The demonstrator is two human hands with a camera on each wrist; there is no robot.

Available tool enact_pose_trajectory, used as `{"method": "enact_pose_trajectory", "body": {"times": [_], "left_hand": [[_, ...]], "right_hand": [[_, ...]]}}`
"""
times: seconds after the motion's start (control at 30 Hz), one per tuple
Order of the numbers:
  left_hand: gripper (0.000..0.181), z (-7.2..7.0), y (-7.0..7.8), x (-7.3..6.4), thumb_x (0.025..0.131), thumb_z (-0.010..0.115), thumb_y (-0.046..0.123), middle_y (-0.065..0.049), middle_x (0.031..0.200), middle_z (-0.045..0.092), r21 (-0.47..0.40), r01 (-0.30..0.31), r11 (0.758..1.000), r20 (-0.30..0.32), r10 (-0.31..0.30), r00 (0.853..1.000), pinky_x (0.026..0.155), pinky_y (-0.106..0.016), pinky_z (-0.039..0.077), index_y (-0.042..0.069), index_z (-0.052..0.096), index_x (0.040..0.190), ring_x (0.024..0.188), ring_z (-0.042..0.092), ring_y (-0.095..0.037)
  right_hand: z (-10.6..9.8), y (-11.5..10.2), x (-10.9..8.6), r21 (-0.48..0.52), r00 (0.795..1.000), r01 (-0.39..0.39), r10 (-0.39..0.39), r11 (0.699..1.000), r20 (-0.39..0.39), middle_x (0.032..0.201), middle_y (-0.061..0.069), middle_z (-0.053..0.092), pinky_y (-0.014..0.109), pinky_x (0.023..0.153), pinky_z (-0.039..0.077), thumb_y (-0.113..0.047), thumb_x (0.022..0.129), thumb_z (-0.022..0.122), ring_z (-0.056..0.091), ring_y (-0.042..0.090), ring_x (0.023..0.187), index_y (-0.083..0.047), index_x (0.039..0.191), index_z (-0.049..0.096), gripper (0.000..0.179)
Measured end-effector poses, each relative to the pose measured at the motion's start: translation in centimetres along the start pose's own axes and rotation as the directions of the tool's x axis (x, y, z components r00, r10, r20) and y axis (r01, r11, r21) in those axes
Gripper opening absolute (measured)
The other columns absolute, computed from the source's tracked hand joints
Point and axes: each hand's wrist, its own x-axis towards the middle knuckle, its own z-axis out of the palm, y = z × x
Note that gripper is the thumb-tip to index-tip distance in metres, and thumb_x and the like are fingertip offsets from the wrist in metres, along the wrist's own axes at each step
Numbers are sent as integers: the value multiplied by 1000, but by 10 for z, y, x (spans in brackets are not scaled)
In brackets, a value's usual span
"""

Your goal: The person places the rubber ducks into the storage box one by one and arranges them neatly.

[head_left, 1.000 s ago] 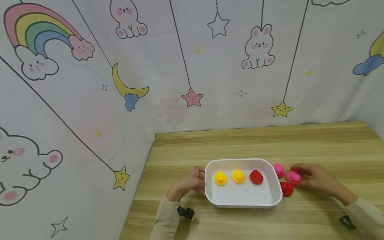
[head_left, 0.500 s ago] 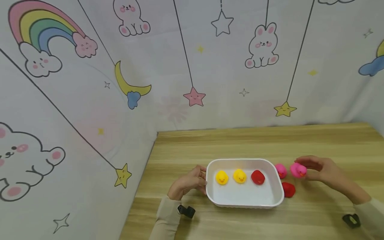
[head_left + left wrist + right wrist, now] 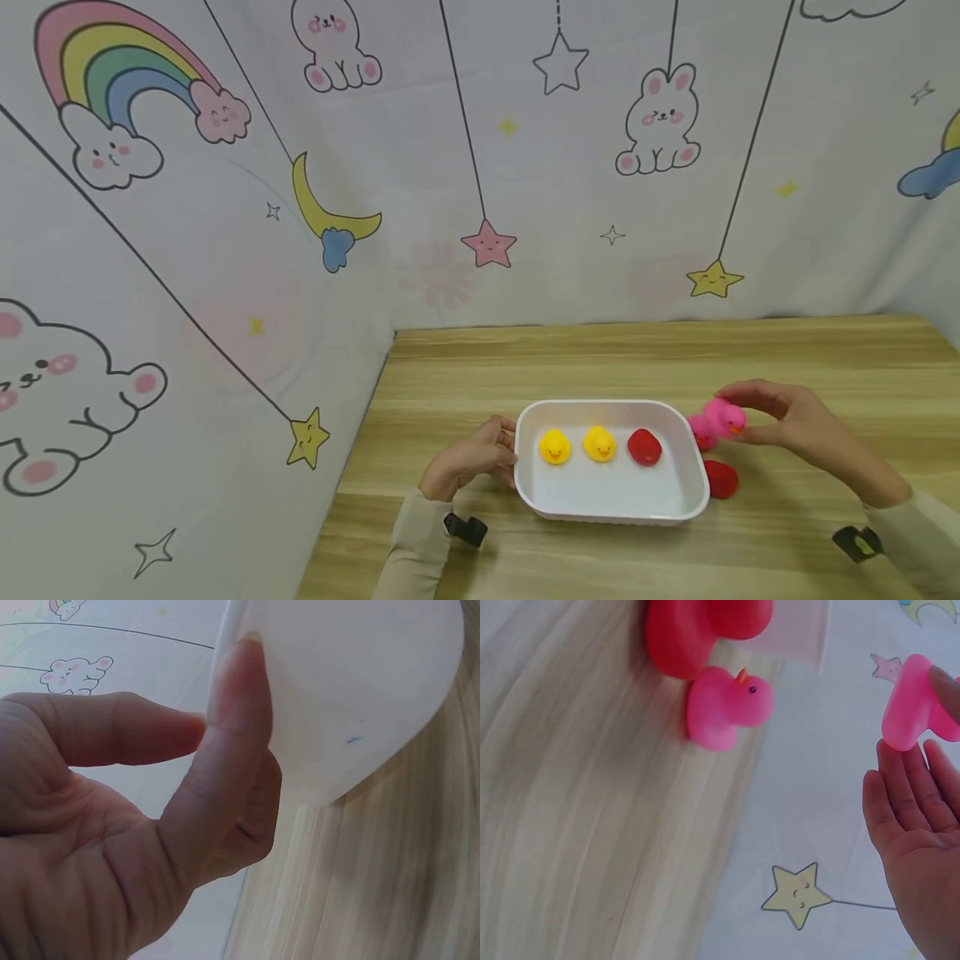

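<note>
In the head view a white plastic tray [image 3: 600, 500] holds two yellow rubber ducks [image 3: 555, 447] and a red rubber duck [image 3: 645, 447] in a row. My left hand [image 3: 472, 457] grips the tray's left end, thumb against the outer wall [image 3: 360, 690] and index finger at the rim. My right hand [image 3: 810, 429] holds a pink rubber duck [image 3: 724, 417] between thumb and fingers, raised above the table in the right wrist view. A second pink duck [image 3: 716, 709] stands by the tray's right end, partly overlapped by the held one in the head view.
Another red rubber duck [image 3: 722, 480] sits just outside the tray's right end. Everything stands on a wood-grain table [image 3: 480, 358]. A white cloth [image 3: 570, 183] printed with rabbits and stars hangs behind the table and along its left side.
My right hand has lifted the pink duck off the table and swung it first away, then left toward the tray. The left hand stays at the tray.
</note>
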Motion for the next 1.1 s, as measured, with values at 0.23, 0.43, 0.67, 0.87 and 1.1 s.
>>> {"method": "enact_pose_trajectory", "body": {"times": [0.23,0.43,0.67,0.87,1.1], "left_hand": [[53,-1,-1,1,87,51,-14,-28,110,50,-1,-3,1000,-5,3,1000,61,-31,65,-15,28,135,70,61,-21],[52,0,-1,3,87,52,-13,-26,108,51,3,-5,1000,-6,5,1000,61,-32,65,-14,29,134,71,61,-22],[51,-1,0,1,88,51,-14,-26,110,51,5,-1,1000,1,1,1000,61,-31,65,-14,28,134,71,61,-22],[50,-3,1,0,88,51,-14,-26,110,51,-4,2,1000,-13,-2,1000,60,-31,65,-14,29,133,70,61,-22],[52,1,0,0,87,51,-13,-30,112,51,-7,5,1000,-3,-5,1000,61,-31,65,-15,28,134,69,61,-22]], "right_hand": [[8,-15,8,35,999,44,-45,998,24,115,-3,71,19,83,59,-2,82,82,59,-7,107,1,124,65,45],[13,-28,16,-14,999,1,0,1000,47,117,8,69,20,83,59,-8,82,83,57,-8,106,-1,125,65,47],[24,-45,28,-13,996,-25,26,1000,85,120,11,68,19,88,55,-10,81,83,61,3,109,-3,126,66,48],[39,-56,41,19,992,-16,14,1000,124,120,12,68,41,91,61,-8,80,83,59,40,116,-2,125,66,48],[62,-64,46,28,980,19,-24,999,199,118,8,70,69,101,47,-10,79,85,61,39,116,-3,122,68,46]]}}
